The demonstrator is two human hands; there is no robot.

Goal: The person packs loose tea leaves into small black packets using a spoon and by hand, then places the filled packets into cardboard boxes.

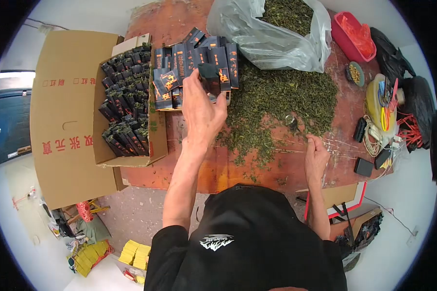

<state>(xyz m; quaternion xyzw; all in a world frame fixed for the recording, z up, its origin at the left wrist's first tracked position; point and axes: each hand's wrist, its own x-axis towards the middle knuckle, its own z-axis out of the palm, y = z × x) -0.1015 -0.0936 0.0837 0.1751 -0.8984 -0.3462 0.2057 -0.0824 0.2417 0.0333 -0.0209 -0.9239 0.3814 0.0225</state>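
My left hand (204, 106) is closed around a dark packet (210, 77), thumb on one side and fingers on the other, over a pile of black packets (179, 60) with orange print. Pinched in my right hand (317, 154) is the handle of a small metal scoop (291, 122), whose round end lies at the loose dried leaves (286, 94). These leaves spread over the red-brown table (204, 167). To the left, an open cardboard box (158, 131) holds rows of upright black packets (126, 102) with leaves at their tops.
A clear plastic bag (272, 48) of leaves stands at the back. On the right are a pink basin (342, 36), a small bowl (355, 74), a yellow container (372, 99) with tools, cords and a black box (363, 167).
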